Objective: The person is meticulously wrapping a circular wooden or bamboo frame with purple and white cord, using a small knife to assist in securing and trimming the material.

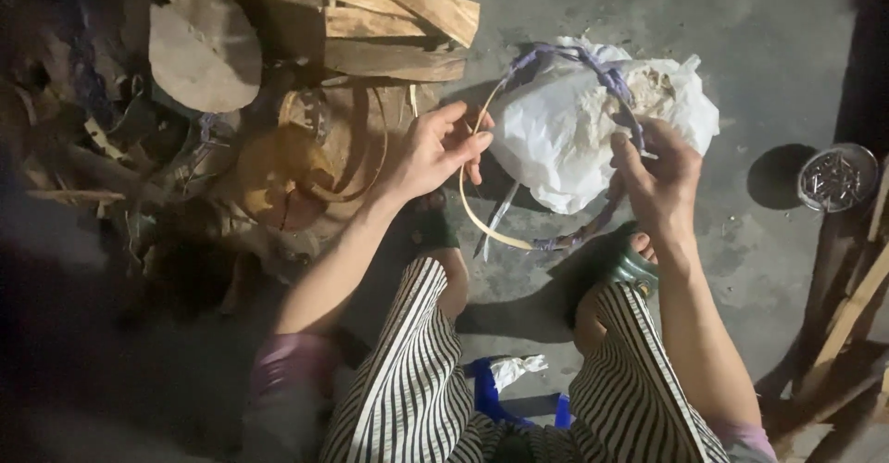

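Both hands (435, 148) (657, 181) grip hoop (482, 218) — floor (778, 65) open rightward.

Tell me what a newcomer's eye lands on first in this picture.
First comes the white plastic bag on the concrete floor at upper centre, bright against the dim surroundings. In front of it the left hand and right hand hold a thin bamboo hoop partly wrapped in purple strip. Next, the stacked wood planks at top left and the striped trousers at the bottom.
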